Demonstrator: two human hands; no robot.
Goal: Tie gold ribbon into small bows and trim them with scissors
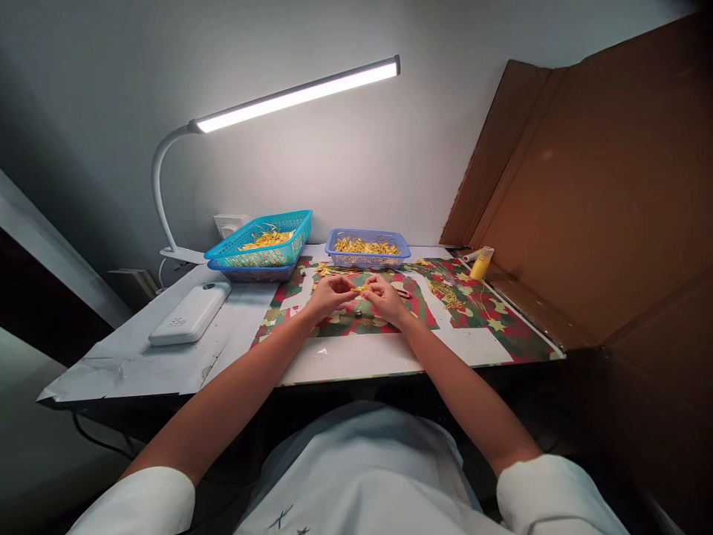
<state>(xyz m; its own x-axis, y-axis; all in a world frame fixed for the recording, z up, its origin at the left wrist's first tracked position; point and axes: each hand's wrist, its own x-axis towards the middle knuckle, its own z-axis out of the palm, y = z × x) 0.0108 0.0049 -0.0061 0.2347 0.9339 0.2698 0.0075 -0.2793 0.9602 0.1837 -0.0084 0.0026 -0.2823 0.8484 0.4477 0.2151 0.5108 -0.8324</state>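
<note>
My left hand [328, 297] and my right hand [385, 299] meet over the middle of the table, fingertips pinched. Between them is a small yellow ribbon-like piece [360, 289], gripped from both sides; its exact shape is too small to make out. Just below the hands a small dark round object [359, 314] lies on the patterned sheet [390, 323]. A reddish clip-like item [403, 294] rests beside my right hand. Behind the hands lie several thin yellow strips [339, 270], partly covered by the left fingers.
A blue-violet basket [368, 260] and a turquoise basket [304, 227] hold yellow pieces; the turquoise one stands tilted on another basket. A white power bank [189, 316] lies left. Gold strings [447, 295], a yellow bottle [481, 264] and a cardboard sheet [601, 178] are right. A lamp [301, 95] shines above.
</note>
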